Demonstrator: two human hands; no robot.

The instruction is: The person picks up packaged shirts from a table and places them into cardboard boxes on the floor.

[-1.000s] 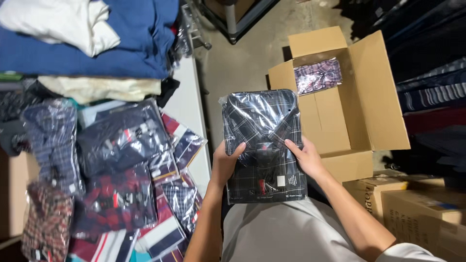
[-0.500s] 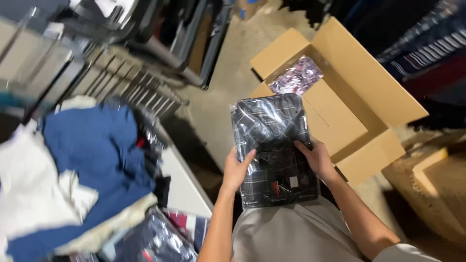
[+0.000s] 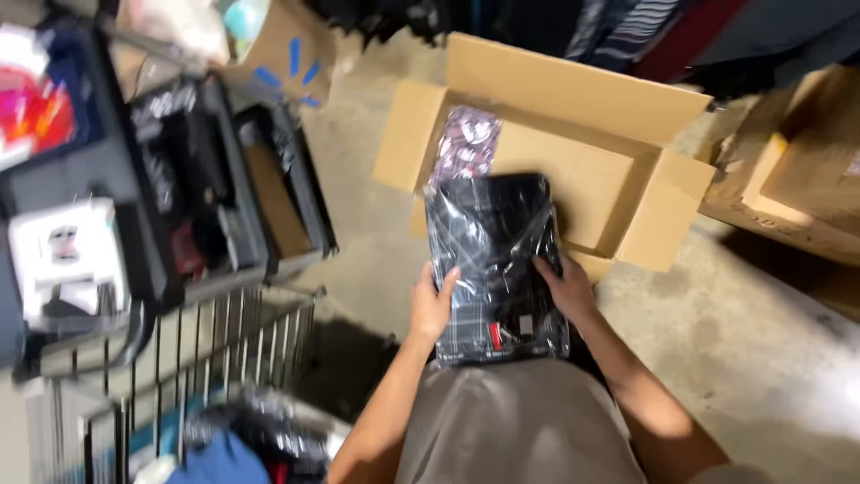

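While both hands are gripping it by the lower edges, the bagged shirt (image 3: 495, 269) is hanging over the near end of the open box (image 3: 573, 170). The left hand (image 3: 433, 305) is clasping the left edge, thumb on the plastic; the right hand (image 3: 564, 289) is clasping the right edge, fingers spread over the front. A second ago the pack was being held near a heap of clothes, the box off to the right of the grip; now the view is swinging and the box is lying straight ahead, which suggests the pack is heading into it. Its long axis is running away from the person, collar end pointing toward the box. Beyond the far end, a pink pack (image 3: 468, 143) is lying inside. Left of the grip, a wire cart (image 3: 179, 358) is standing.
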